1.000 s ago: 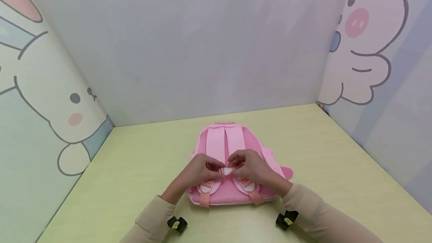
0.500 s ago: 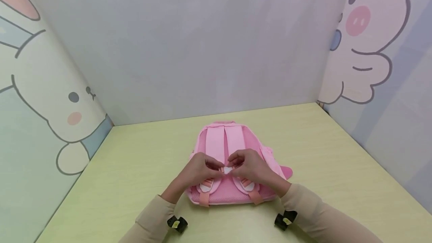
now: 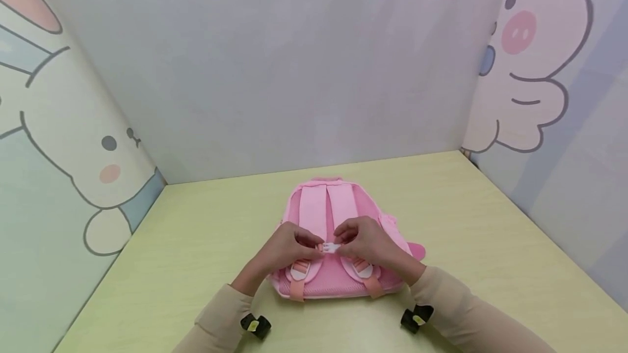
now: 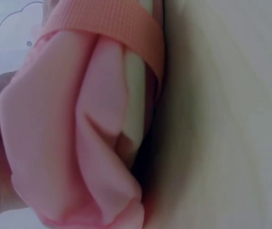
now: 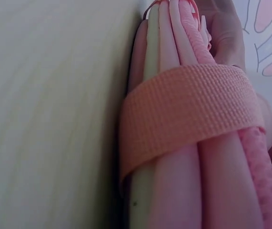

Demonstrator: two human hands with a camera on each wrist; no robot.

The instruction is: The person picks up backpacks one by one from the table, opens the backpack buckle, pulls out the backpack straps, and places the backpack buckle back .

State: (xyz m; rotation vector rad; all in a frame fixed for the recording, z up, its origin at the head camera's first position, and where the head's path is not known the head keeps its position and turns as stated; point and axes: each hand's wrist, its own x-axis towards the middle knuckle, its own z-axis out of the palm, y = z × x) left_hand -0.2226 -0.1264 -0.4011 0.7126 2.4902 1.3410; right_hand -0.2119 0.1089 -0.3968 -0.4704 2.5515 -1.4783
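Note:
A pink backpack (image 3: 330,283) lies on the table with its shoulder straps (image 3: 313,208) facing up. Across its middle is a small white side-release buckle (image 3: 331,247) on orange webbing. My left hand (image 3: 287,245) pinches the buckle's left end between thumb and fingers. On the other end, the thumb and fingers of my right hand (image 3: 369,241) grip the right part. Prongs show at the buckle's left half; whether the halves are fully apart I cannot tell. Both wrist views mostly show the bag's bottom edge and orange webbing (image 5: 190,112), hiding the buckle.
The pale yellow-green table (image 3: 211,233) extends around the bag. A grey wall (image 3: 304,70) stands behind, with cartoon-printed walls on both sides. A pink flap (image 3: 417,251) sticks out at the bag's right. White strap adjusters (image 3: 300,272) lie below the hands.
The hands have drawn very slightly apart. More of the white buckle, including its prongs, shows between the fingertips. The backpack stays in place.

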